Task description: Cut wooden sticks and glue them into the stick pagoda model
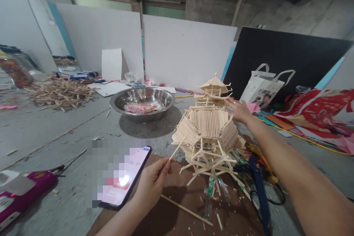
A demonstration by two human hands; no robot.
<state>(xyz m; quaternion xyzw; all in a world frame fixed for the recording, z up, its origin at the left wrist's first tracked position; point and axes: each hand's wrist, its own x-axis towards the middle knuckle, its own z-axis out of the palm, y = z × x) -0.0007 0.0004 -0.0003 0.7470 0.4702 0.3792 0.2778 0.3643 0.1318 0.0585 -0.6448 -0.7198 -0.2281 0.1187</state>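
A pagoda model [209, 121] built from thin round wooden sticks stands before me, with slatted roof panels, splayed sticks below and a small pointed roof on top. My left hand [156, 177] pinches one thin wooden stick [177, 148], its far end up at the model's left roof panel. Whether that end touches is hard to tell. On the far right side of the model, my right hand [239, 110] has its fingers on the upper tier's edge; the thumb is partly hidden. Another loose stick [186, 210] lies on the brown board [177, 225] below my left hand.
A phone [127, 177] lies left of my left hand, beyond it a purple glue gun [30, 195]. A steel basin [142, 118] holding plastic packets sits behind. Blue-handled pliers [258, 191] lie under my right forearm. A stick pile [62, 94] and a paper bag [261, 86] stand farther off.
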